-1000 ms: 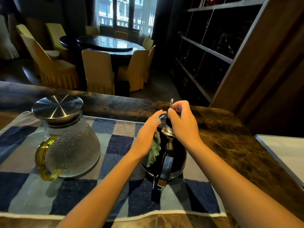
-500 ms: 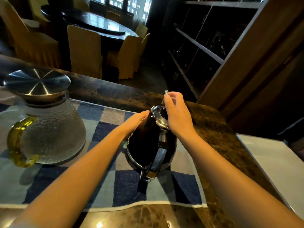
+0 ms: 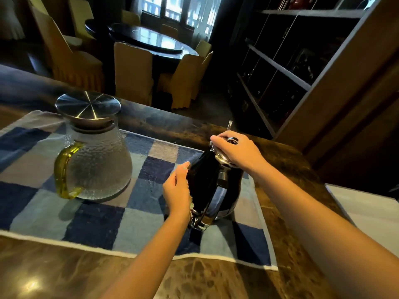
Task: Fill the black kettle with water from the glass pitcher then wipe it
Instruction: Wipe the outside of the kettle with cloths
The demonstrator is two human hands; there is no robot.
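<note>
While wiping black kettle (image 3: pixel 203 180), upright on mat (image 3: pixel 97 223) beside glass pitcher (image 3: pixel 97 165): pressing cloth (image 3: pixel 190 202) to side with flat left hand (image 3: pixel 177 190), clamping lid (image 3: pixel 220 157) with curled right hand (image 3: pixel 237 151). Next, probably: sweep cloth round body.

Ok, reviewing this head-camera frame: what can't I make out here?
All in the head view:
- Water inside the black kettle: opaque wall, and the right hand grips its top.
- Most of the cloth: under the left hand.
- Water level in the glass pitcher: textured glass blurs it.
- Contents of the shelf: too dark.
</note>
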